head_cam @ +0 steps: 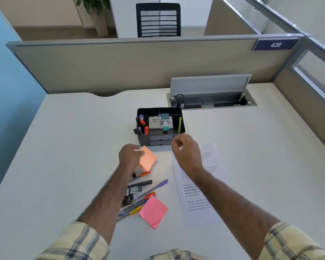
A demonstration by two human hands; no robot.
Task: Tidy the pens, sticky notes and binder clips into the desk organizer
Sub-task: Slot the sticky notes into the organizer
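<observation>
White tabletop (64, 147): organizer (160, 126) at frame centre partly filled; left hand (130, 154) grip holds orange sticky notes (148, 158), right hand (186, 152) loosely curled, seemingly empty; pens (150, 190), binder clips (132, 192), pink pad (153, 211) remain.

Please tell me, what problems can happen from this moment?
The orange sticky notes are held only at one edge by the left hand, so they might slip. The desk organizer looks quite full already, so fitting them could be tight. The right hand hovers near its front and might bump it.
</observation>
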